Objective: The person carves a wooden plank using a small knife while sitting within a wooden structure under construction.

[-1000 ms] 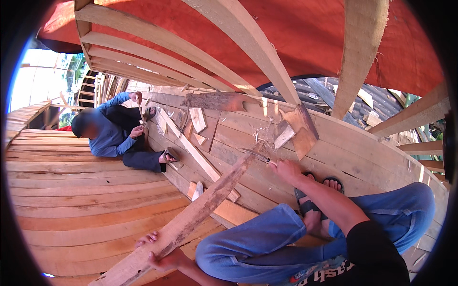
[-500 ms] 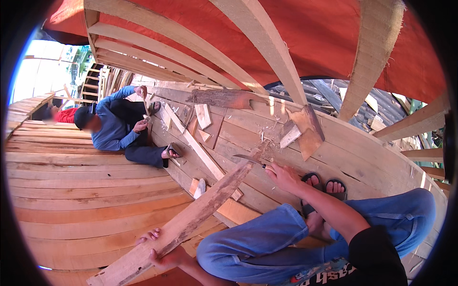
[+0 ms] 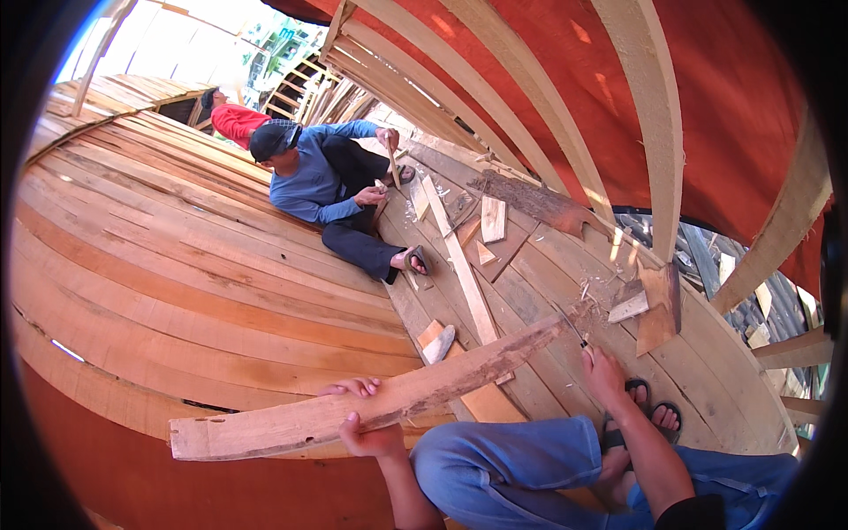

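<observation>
One plank (image 3: pixel 459 378), knife (image 3: pixel 570 324) near edge, floor (image 3: pixel 536 296) beyond

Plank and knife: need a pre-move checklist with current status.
1. Left hand gripping the plank: ok.
2. Right hand closed on the knife: ok.
3. Left hand apart from the knife: ok, well back along the plank.
4. Knife edge touching the plank: cannot tell.
5. Co-worker in blue apart from the knife: ok, seated beyond the plank.
6. No scraps by the plank's far end: not ok, an offcut lies there.
</observation>
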A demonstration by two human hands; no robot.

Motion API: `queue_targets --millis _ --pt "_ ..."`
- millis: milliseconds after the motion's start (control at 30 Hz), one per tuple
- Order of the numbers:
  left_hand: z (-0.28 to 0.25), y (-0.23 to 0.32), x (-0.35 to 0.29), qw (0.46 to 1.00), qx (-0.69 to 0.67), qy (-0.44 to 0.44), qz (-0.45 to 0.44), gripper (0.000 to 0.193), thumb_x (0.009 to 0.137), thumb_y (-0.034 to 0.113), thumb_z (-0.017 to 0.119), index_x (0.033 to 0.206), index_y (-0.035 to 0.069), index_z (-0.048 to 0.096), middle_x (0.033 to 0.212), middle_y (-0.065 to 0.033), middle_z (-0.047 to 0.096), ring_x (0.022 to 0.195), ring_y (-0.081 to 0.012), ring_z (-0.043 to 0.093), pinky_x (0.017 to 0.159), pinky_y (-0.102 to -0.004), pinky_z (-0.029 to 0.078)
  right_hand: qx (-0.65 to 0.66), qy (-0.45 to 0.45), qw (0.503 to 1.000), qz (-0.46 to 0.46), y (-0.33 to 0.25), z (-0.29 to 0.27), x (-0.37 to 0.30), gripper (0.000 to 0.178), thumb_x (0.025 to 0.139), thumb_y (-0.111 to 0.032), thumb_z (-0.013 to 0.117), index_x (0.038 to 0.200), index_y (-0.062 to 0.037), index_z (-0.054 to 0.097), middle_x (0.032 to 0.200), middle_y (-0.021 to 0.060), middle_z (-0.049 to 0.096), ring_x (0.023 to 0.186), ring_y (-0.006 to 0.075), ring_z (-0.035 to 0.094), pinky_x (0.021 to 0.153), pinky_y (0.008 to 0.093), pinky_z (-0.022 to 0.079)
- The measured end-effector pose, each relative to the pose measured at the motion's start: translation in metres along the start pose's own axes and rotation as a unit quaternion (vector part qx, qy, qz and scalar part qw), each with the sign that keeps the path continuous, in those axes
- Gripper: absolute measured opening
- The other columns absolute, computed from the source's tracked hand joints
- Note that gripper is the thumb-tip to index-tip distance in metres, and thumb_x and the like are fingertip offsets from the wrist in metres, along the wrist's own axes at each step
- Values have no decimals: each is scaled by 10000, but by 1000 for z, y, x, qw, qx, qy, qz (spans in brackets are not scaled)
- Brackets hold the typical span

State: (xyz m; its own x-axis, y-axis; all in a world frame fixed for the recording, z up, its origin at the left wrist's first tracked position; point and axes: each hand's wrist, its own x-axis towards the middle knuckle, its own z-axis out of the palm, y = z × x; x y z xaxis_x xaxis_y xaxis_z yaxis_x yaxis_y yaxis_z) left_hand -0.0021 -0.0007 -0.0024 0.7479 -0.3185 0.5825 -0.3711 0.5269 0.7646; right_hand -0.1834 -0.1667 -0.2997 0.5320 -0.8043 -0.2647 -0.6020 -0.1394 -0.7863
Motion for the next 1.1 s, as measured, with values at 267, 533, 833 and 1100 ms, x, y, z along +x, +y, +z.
queue_targets --millis 267,533,833,1100 --pt "13 -5 1 1000 -11 2 0 385 715 231 518 1050 68 422 826 -114 448 803 -228 460 835 -398 414 -32 51 998 25 32 2 15 344 967 -353 455 1033 -27 542 798 264 644 754 477 618 682 567 478" --pt "-4 -4 -1 1000 -3 -4 -8 371 736 237 513 1057 62 443 840 -99 440 825 -220 455 838 -376 408 -5 2 998 -59 7 4 1 329 963 -366 465 1061 -62 544 766 248 649 736 468 627 640 568 488" --pt "4 -2 1 1000 -8 -22 0 376 733 232 519 1061 61 454 855 -92 435 827 -217 450 844 -366 398 -11 -9 999 -32 9 -3 7 369 963 -383 460 1024 -34 565 774 262 650 752 462 640 655 565 500" --pt "7 0 1 1000 2 -25 -6 382 727 232 529 1063 68 454 846 -92 438 829 -215 450 843 -368 400 -37 -41 998 43 23 5 22 364 963 -380 462 1035 -37 556 777 259 654 740 457 644 658 550 509"
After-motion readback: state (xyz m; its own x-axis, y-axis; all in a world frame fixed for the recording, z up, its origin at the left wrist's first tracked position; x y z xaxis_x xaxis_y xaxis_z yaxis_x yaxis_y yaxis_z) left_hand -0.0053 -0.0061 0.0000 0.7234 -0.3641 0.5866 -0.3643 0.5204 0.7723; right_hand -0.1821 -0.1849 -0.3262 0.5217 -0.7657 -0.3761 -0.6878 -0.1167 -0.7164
